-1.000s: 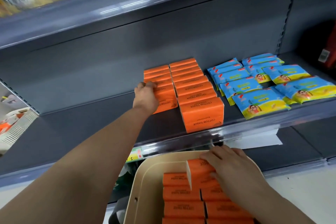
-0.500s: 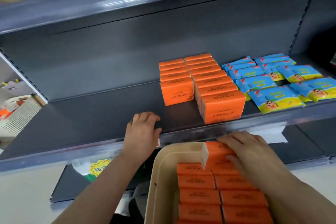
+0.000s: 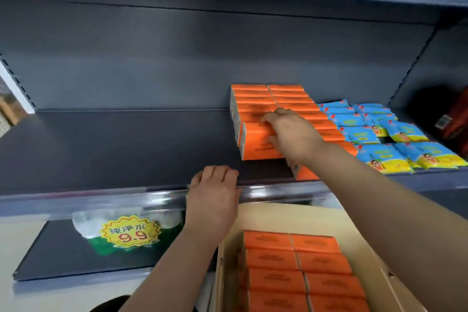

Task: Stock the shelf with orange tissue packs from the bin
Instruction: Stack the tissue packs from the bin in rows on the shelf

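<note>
Gripping the nearest orange tissue pack in the shelf's left row, the right hand curls over it; the left hand rests open on the shelf edge beside the bin.

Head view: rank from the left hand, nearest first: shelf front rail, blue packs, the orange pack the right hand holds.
1. Shelf front rail: under the left hand, touching.
2. Orange pack: up and right, gripped by the right hand.
3. Blue packs: farthest, off to the right.
</note>
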Demonstrator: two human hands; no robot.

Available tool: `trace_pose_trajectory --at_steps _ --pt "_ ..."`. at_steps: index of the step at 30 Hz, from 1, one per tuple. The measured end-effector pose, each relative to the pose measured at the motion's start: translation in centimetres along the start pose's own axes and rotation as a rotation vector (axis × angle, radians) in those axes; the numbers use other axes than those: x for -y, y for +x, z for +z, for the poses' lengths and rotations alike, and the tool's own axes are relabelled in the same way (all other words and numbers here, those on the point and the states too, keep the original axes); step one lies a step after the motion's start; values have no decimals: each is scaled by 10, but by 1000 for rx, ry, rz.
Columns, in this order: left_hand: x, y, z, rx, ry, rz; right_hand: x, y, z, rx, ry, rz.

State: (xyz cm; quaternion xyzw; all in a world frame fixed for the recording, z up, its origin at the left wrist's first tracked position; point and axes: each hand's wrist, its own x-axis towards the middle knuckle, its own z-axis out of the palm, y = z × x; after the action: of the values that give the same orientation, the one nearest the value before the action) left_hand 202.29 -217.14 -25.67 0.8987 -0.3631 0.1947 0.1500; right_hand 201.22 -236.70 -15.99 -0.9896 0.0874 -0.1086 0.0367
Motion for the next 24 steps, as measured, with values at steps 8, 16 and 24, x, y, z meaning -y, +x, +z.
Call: trace_pose_trajectory --at_steps 8,16,24 --pt "8 9 8 40 -26 -33 -1 20 30 -21 -81 111" --pt "14 12 6 77 -72 -74 1 20 37 -111 -140 114" --pt "14 9 2 58 -125 -25 1 -43 21 -231 -85 -58"
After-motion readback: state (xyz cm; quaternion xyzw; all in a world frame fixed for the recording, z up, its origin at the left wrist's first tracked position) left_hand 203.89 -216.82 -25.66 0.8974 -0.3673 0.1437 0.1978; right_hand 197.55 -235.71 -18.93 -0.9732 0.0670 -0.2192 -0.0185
